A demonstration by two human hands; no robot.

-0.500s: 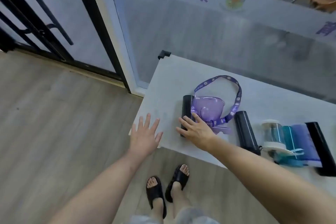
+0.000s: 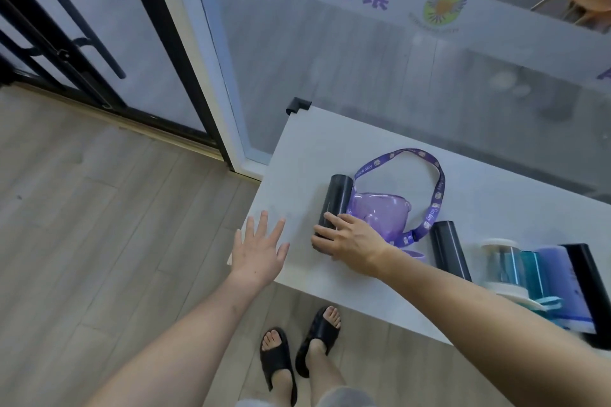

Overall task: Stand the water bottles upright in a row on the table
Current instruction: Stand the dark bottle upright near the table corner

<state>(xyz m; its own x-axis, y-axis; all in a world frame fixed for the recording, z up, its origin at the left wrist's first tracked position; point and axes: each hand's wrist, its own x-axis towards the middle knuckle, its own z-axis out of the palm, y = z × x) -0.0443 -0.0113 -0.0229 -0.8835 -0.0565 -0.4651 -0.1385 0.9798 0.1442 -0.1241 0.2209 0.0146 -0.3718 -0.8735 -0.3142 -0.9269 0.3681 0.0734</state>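
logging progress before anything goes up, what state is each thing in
leftmost black bottle: lying on its side
purple bottle: lying down, strap looped beside it
middle black bottle: lying on its side
clear bottle: lying on its side
teal bottle: lying down
blue bottle: lying down
far black bottle: lying down
left hand: open, fingers spread, holding nothing
right hand: fingers curled over leftmost black bottle

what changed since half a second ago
The right hand has moved slightly further over the near end of the black bottle, and its fingers now curl round it. The bottle still lies flat. The left hand stays open over the table corner, and the purple bottle hasn't moved.
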